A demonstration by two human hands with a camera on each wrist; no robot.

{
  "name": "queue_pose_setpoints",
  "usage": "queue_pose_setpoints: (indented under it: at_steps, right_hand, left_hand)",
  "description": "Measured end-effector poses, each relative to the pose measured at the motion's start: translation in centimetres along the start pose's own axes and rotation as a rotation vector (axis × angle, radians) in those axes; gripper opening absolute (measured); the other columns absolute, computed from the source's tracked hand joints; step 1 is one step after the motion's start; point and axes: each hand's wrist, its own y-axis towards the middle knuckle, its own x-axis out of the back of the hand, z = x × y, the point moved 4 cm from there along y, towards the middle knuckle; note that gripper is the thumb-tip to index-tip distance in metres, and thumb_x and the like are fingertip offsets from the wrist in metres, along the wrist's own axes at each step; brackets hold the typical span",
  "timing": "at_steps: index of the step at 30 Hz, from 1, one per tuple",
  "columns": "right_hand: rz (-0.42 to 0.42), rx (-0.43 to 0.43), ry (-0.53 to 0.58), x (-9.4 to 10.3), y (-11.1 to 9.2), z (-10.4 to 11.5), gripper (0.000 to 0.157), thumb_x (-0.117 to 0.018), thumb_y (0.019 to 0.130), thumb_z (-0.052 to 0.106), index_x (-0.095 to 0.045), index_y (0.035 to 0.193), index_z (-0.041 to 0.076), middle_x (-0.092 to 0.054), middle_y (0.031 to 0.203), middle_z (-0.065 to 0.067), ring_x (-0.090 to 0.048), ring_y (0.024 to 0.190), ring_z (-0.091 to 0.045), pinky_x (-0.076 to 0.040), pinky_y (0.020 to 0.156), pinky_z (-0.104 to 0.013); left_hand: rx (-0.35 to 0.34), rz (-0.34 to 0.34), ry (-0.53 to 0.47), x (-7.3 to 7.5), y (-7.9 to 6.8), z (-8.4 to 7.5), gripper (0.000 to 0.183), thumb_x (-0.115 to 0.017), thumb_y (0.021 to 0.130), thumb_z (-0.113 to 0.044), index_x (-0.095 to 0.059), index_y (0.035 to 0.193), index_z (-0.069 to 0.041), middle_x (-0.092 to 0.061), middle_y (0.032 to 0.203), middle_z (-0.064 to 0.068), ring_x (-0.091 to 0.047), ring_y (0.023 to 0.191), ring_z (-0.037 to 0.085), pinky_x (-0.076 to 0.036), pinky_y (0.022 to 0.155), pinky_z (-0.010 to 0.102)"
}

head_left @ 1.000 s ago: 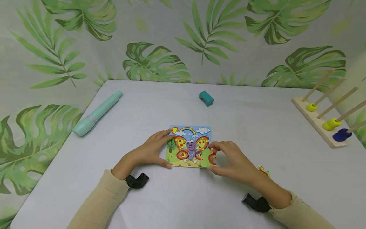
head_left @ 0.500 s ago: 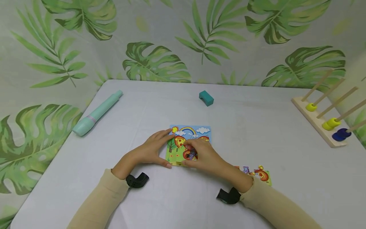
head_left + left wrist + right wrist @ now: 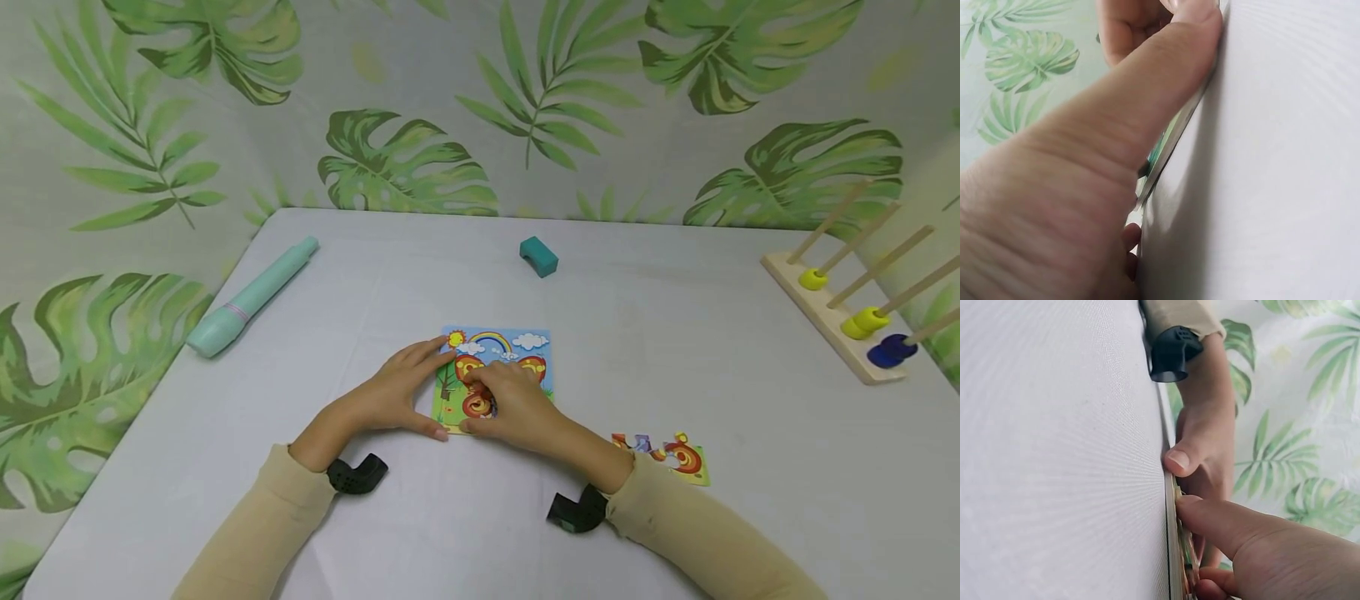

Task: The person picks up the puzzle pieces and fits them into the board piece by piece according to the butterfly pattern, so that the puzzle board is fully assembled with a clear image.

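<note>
A square butterfly puzzle board (image 3: 528,342) lies mid-table, with a sun, rainbow and clouds along its top. My left hand (image 3: 401,387) rests at its left side, fingers spread on the upper left edge and thumb at the lower left corner. Above the lower left of the board, my right hand (image 3: 517,408) pinches a puzzle piece (image 3: 477,406), largely covered by the fingers. In the right wrist view, the right thumb (image 3: 1210,515) is close over the board edge, near the left thumb (image 3: 1180,459). The left wrist view shows the left thumb (image 3: 1166,69) along the board's side.
Several loose puzzle pieces (image 3: 682,458) lie beside the right forearm, partly under the sleeve. A teal block (image 3: 538,256) stands farther back. At left lies a mint folded umbrella (image 3: 251,296); at right, a wooden peg rack (image 3: 832,321) with yellow and blue beads.
My right hand has moved left with the puzzle piece, from the board's lower right to its lower left. More loose pieces show beside the forearm. The left hand has stayed in place.
</note>
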Motion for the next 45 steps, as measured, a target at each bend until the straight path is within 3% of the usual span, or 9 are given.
queue_pose_setpoints:
  at_steps: [9, 20, 24, 31, 45]
  right_hand:
    - [0.012, -0.021, -0.007, -0.3, 0.1, 0.1, 0.055, -0.072, 0.071, 0.044, -0.058, 0.115, 0.014, -0.054, 0.098, 0.002, -0.047, 0.095, -0.018, -0.034, 0.080, -0.036]
    - [-0.012, -0.018, -0.007, -0.3, 0.1, 0.2, 0.053, -0.072, 0.070, 0.044, -0.059, 0.113, 0.015, -0.054, 0.095, 0.004, -0.048, 0.094, -0.018, -0.036, 0.079, -0.036]
    - [-0.018, -0.004, 0.010, -0.3, 0.0, 0.0, 0.052, -0.072, 0.071, 0.042, -0.059, 0.114, 0.017, -0.053, 0.093, 0.005, -0.047, 0.092, -0.016, -0.035, 0.076, -0.034]
    - [-0.028, 0.026, 0.033, -0.2, -0.2, -0.1, 0.041, -0.068, 0.076, 0.034, -0.061, 0.114, 0.019, -0.050, 0.087, 0.007, -0.045, 0.085, -0.012, -0.033, 0.070, -0.031]
    - [0.006, -0.038, 0.071, -0.5, -0.1, -0.3, 0.041, -0.071, 0.075, 0.035, -0.062, 0.112, 0.018, -0.050, 0.091, 0.007, -0.044, 0.093, -0.015, -0.031, 0.077, -0.033]
  left_hand:
    - [0.006, -0.088, 0.022, -0.3, -1.1, -0.1, 0.098, -0.065, 0.063, -0.066, -0.036, 0.138, -0.011, -0.026, 0.144, 0.004, -0.021, 0.130, 0.023, -0.019, 0.103, 0.044]
    - [-0.097, -0.181, -0.006, -0.3, -2.6, -1.3, 0.053, -0.071, 0.072, -0.045, -0.059, 0.119, -0.021, -0.041, 0.135, 0.008, -0.035, 0.121, 0.026, -0.024, 0.099, 0.046]
    - [-0.137, -0.189, -0.009, -0.2, -2.7, -1.5, 0.044, -0.071, 0.073, -0.041, -0.064, 0.112, -0.022, -0.042, 0.133, 0.011, -0.037, 0.119, 0.028, -0.025, 0.098, 0.047]
    - [-0.131, -0.177, -0.023, -0.5, -2.6, -1.2, 0.042, -0.069, 0.075, -0.044, -0.064, 0.112, -0.025, -0.041, 0.135, 0.009, -0.035, 0.121, 0.027, -0.024, 0.099, 0.046]
    - [-0.116, -0.166, -0.041, -0.5, -2.4, -1.1, 0.041, -0.071, 0.074, -0.040, -0.064, 0.111, -0.023, -0.040, 0.135, 0.009, -0.033, 0.123, 0.028, -0.017, 0.103, 0.047]
